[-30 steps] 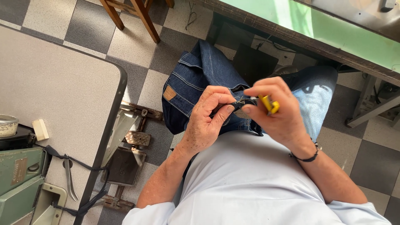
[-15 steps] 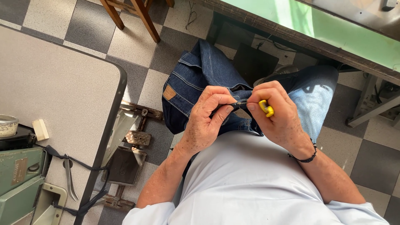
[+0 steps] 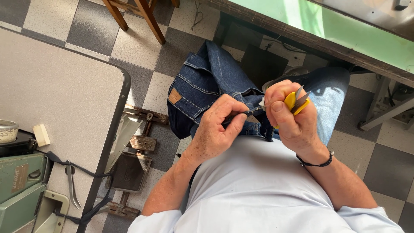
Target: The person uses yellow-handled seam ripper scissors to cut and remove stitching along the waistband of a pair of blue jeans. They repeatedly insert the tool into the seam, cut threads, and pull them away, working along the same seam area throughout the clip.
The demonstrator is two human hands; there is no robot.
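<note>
Nearest to us, our pale shirt fills the bottom of the view, and above it we hold one pair of dark blue jeans (image 3: 202,86) bunched on our lap. Our left hand (image 3: 217,131) has its grip pressed together, pinching a fold of the denim, thumb against forefinger. Our right hand (image 3: 291,118) closes its grip on one yellow thread snipper (image 3: 296,101), whose short blades point up and to the right, its long axis slanting the same way. To the left stands a grey surface (image 3: 64,95) carrying one green machine (image 3: 19,183), and under it we see metal pedals (image 3: 136,144). The floor (image 3: 90,26) is a grey and white checkerboard. Farther off, two wooden chair legs (image 3: 138,13) and a second surface with a green top (image 3: 327,26) run along the far side.
</note>
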